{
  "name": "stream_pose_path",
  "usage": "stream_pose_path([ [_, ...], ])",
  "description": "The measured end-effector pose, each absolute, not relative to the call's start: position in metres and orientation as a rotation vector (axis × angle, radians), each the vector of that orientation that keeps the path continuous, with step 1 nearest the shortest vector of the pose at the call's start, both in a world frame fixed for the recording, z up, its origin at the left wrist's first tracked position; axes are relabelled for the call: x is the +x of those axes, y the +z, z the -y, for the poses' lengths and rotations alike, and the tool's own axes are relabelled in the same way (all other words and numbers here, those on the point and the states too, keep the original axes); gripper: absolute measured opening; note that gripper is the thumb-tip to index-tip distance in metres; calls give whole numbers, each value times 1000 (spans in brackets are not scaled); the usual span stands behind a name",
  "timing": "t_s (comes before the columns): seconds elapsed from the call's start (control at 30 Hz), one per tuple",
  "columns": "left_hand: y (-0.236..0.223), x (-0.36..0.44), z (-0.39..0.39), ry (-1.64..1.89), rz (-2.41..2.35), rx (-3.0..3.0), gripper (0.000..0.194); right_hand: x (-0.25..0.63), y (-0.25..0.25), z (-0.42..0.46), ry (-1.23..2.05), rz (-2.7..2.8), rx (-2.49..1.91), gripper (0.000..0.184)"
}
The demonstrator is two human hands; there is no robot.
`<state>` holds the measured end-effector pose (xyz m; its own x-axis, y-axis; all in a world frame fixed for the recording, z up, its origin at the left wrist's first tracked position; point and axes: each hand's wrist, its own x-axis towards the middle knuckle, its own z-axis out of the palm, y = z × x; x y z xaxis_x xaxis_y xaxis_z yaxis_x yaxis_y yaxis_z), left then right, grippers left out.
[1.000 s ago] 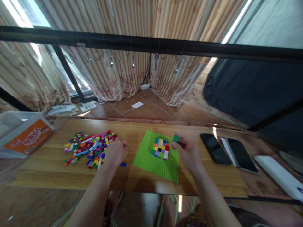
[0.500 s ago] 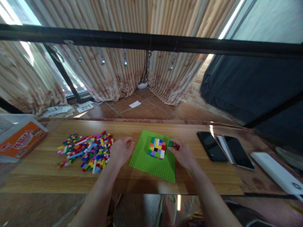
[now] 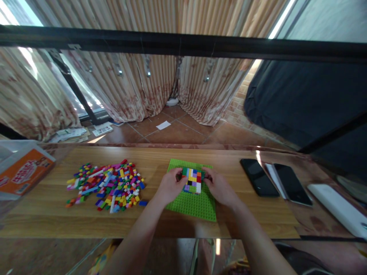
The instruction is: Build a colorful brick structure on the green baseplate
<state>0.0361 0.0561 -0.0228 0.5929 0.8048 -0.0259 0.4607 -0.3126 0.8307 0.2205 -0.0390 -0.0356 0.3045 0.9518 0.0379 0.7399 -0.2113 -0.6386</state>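
Note:
A green studded baseplate (image 3: 197, 212) lies on the wooden table. On it stands a low, square build of multicoloured toy bricks (image 3: 192, 181). At its left side is my left hand (image 3: 172, 188), thumb and fingers closed on the build's edge. My right hand (image 3: 218, 185) is on the opposite side, its fingers pinching a dark green brick (image 3: 203, 175) against or very close to the build's right edge. The fingertips partly cover that brick. Whether it is pressed onto the studs, I cannot tell.
A heap of loose bricks (image 3: 110, 183) spreads over the table's left part, with a blue brick (image 3: 143, 203) near its right edge. Beyond it is a clear box with an orange label (image 3: 27, 170). Two phones, one a black phone (image 3: 258, 177), and a white device (image 3: 335, 208) lie at right.
My left hand has moved right, from beside the heap to the build's left edge. My right hand has brought the dark green brick slightly left, up to the build.

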Motion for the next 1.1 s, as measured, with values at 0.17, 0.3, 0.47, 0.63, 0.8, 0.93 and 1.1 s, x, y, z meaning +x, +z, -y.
stream_pose_path([
  [0.17,-24,32,-52,518,-1025,1961,43,219,-34,37,493,1514,-2017,44],
  [0.3,-27,26,-47,496,-1050,1922,50,215,-31,35,519,1561,-2012,41],
  [0.47,-28,11,-45,506,-1074,1901,52,205,-29,33,506,1659,-1986,36],
  [0.63,-29,-2,-48,511,-1052,1893,50,198,-29,29,501,1714,-1950,37],
  [0.8,-27,-5,-50,481,-977,1885,44,199,-30,25,539,1707,-1946,34],
  [0.93,-26,-4,-51,470,-1022,1848,43,203,-30,27,602,1663,-1927,34],
  [1.1,-27,-3,-51,479,-1055,1728,45,205,-32,28,638,1612,-1901,37],
])
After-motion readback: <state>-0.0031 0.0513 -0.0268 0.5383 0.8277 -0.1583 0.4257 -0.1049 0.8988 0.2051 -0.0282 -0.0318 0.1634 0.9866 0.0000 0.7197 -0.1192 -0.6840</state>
